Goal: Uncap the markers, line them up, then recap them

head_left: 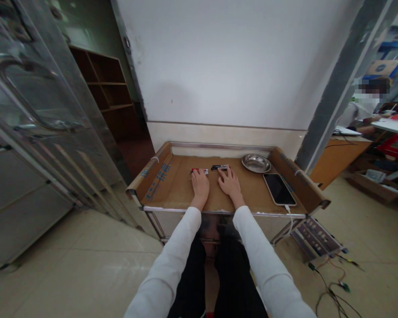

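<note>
Left hand [200, 185] open, fingertips at the small red-and-white item [205, 171]; right hand [231, 184] open, fingertips at the small black item [218, 167].

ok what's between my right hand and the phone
Only bare brown cardboard lies between your right hand and the phone, in the head view; the metal dish sits farther back.

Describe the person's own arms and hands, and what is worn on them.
Both arms wear plain, long white sleeves, creased near the elbows and ending at the wrists, with no print visible. The left hand and right hand are bare, without gloves; no ring, watch or bracelet can be made out.
</note>
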Available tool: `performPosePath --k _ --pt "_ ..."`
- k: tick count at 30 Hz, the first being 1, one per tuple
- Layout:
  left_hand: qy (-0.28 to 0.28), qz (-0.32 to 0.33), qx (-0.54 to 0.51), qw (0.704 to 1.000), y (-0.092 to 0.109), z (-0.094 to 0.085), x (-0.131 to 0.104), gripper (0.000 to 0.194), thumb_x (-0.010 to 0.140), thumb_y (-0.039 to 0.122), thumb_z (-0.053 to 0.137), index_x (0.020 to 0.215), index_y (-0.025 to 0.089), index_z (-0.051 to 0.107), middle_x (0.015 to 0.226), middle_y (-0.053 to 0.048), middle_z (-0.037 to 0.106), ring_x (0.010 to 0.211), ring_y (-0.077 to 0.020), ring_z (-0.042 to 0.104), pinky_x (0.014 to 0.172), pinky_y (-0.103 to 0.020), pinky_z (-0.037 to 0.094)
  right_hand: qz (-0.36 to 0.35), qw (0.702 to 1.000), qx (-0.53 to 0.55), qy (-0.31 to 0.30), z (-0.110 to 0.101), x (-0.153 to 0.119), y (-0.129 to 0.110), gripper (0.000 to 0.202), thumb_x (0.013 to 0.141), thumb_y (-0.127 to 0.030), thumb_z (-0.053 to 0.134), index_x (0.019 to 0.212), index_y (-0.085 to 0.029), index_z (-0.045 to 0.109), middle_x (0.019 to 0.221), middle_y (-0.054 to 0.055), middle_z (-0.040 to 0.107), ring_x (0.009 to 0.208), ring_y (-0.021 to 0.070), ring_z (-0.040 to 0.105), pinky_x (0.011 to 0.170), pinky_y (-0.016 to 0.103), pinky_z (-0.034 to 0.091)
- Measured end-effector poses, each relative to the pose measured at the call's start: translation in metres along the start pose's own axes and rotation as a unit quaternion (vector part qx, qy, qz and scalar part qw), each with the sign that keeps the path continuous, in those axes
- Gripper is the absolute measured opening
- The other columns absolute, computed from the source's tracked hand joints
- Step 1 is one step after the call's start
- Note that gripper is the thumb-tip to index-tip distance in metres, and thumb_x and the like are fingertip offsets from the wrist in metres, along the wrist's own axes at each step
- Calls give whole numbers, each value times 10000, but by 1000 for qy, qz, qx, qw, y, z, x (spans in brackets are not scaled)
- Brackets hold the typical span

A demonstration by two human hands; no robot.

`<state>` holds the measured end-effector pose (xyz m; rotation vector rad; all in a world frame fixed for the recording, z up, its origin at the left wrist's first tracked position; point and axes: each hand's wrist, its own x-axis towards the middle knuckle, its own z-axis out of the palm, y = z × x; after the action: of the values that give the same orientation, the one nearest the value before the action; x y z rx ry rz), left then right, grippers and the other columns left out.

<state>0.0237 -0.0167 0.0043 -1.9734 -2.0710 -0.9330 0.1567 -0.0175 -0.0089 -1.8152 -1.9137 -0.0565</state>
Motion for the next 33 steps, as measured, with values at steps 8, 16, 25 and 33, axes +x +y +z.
performPosePath --k 8,16,25,33 --pt "8 29 21 999 -2 3 0 243 866 113 361 1042 69 522 1090 -214 560 1043 -289 515 907 -412 420 15 1000 -8 -9 0 0 -3 465 914 -335 447 1376 -383 464 1552 36 259 1362 364 329 1089 562 269" --pt "-4 79 15 997 4 -1 1 231 880 105 368 1036 113 538 1059 -159 568 1033 -264 518 916 -391 426 -7 1000 3 13 -4 -1 -2 405 911 -307 446 1303 -316 547 1517 67 312 1314 307 389 1068 510 313" --pt "-51 175 20 983 27 22 12 296 895 58 313 1092 79 533 1113 -182 570 1065 -252 538 964 -377 424 40 998 12 54 -7 0 -2 423 905 -185 391 1304 -216 529 1455 136 387 1296 266 400 1029 422 360" --pt "-49 142 10 989 29 32 20 307 890 28 305 1060 95 552 1084 -166 591 1051 -240 554 946 -385 441 57 996 -10 63 -5 3 0 366 897 -175 400 1223 -162 566 1319 174 494 1184 269 458 975 396 372"
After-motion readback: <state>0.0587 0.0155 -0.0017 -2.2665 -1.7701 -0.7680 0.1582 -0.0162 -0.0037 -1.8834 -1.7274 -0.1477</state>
